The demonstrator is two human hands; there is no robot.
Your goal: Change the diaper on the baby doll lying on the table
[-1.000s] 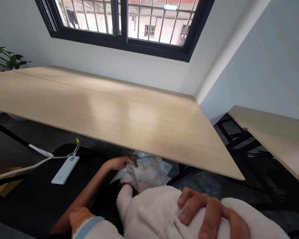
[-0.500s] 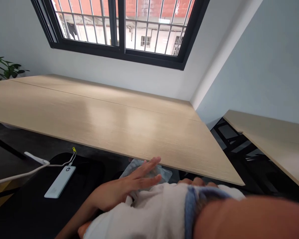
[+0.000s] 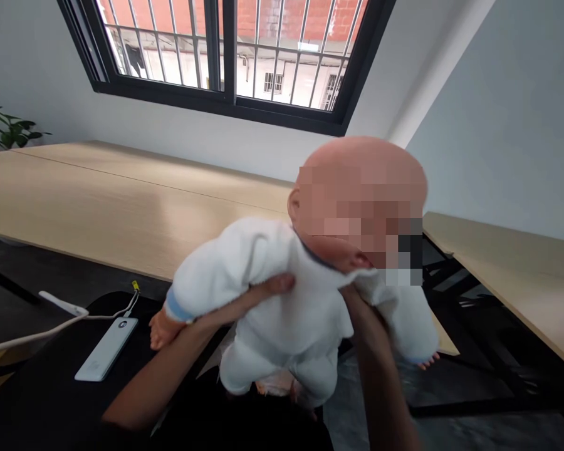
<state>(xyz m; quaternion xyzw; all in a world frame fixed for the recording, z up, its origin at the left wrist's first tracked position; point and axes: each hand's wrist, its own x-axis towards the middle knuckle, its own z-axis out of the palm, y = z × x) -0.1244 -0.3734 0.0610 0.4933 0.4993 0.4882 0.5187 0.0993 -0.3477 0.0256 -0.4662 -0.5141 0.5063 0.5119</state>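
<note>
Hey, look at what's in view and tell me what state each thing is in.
White fleece baby doll with blue cuffs: held up, head uppermost, above the desk.
Left hand: curved under the doll's arm, against its chest.
Right hand: against the doll's other side, fingers hidden.
Pale blue power bank: lying flat.
Black-framed barred window: looks shut.

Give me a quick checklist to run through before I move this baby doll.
Left hand under the doll's arm: ok.
Right hand under its other arm: cannot tell how firm, the sleeve hides the fingers.
Head supported: not ok, no hand shows behind it.
White outfit on: ok.
Power bank cable apart from the doll: ok.
</note>
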